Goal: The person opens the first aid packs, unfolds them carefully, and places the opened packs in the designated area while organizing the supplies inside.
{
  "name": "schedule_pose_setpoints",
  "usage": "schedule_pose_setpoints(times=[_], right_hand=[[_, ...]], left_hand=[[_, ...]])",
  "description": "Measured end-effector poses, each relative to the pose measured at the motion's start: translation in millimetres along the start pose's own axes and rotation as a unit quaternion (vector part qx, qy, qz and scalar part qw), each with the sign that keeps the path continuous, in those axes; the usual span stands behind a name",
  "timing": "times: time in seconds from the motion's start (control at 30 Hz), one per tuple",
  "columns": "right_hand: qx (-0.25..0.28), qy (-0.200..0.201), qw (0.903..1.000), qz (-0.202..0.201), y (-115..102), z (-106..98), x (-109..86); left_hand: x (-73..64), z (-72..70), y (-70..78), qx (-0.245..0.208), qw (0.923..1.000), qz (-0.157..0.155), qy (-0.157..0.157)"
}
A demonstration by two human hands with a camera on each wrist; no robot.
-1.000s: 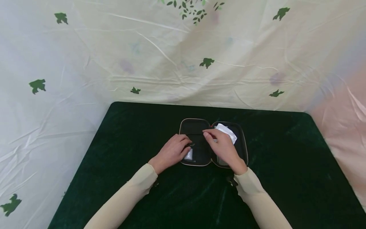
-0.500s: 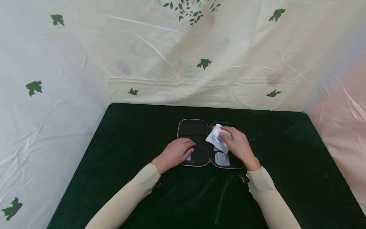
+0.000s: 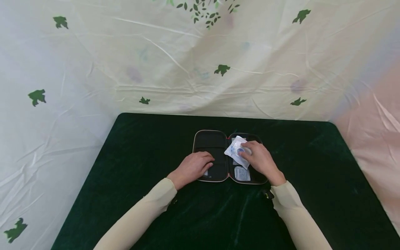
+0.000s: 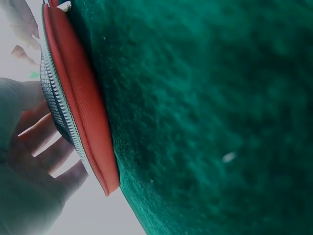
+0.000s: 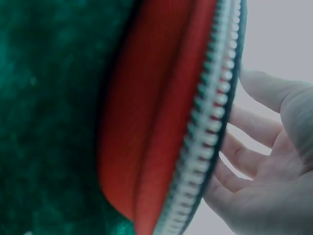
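An open zip case [image 3: 211, 139] lies flat, black inside; the wrist views show its red outside [image 4: 87, 107] and metal zip teeth [image 5: 208, 132]. My right hand [image 3: 260, 158] is over its right half, thumb and fingers pinching a white packet [image 3: 232, 150] with blue print. Below that packet, a second pale printed packet [image 3: 242, 173] lies in the same half. My left hand [image 3: 191, 167] rests over the left half with relaxed fingers, partly covering a small clear packet [image 3: 205, 174]. The case rim hides some fingertips in both wrist views.
The case sits on a table covered with dark green velvet cloth [image 3: 156, 135]. Pale fabric [image 3: 175, 62] printed with green leaf shapes hangs behind and beside the table.
My right hand has moved right from the middle of the case and now has the white packet, turned with its printed side up. The left hand has shifted slightly right.
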State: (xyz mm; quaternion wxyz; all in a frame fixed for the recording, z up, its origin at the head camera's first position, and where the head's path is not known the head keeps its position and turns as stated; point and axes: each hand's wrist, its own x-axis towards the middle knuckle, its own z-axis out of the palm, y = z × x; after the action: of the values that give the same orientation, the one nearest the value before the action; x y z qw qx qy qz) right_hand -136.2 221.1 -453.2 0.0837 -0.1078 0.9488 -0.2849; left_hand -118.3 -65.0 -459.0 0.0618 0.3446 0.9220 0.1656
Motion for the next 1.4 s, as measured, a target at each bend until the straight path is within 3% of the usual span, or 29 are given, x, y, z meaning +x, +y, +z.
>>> schedule_pose_setpoints(times=[0.2, 0.43, 0.57, 0.8, 1.4], right_hand=[[-0.022, 0.000, 0.9998, 0.001, -3.4, -1.6, 0.8], [0.051, 0.003, 0.9984, 0.021, -3.9, -4.0, 0.1], [0.090, 0.015, 0.9955, 0.026, -6.3, -4.6, -2.1], [0.103, 0.043, 0.9936, 0.014, -12.0, -5.3, -3.7], [0.160, 0.063, 0.9849, -0.019, -42.7, 0.6, 6.7]], left_hand=[[1.4, 0.8, 0.5, -0.011, 0.9998, -0.016, -0.002], [0.8, 1.7, 0.6, -0.048, 0.9982, -0.035, 0.005], [0.2, 2.0, -0.7, -0.055, 0.9978, -0.035, 0.011], [-0.4, 2.6, -2.3, -0.071, 0.9967, -0.034, 0.018], [4.6, 0.7, -4.3, -0.085, 0.9957, -0.022, 0.030]])
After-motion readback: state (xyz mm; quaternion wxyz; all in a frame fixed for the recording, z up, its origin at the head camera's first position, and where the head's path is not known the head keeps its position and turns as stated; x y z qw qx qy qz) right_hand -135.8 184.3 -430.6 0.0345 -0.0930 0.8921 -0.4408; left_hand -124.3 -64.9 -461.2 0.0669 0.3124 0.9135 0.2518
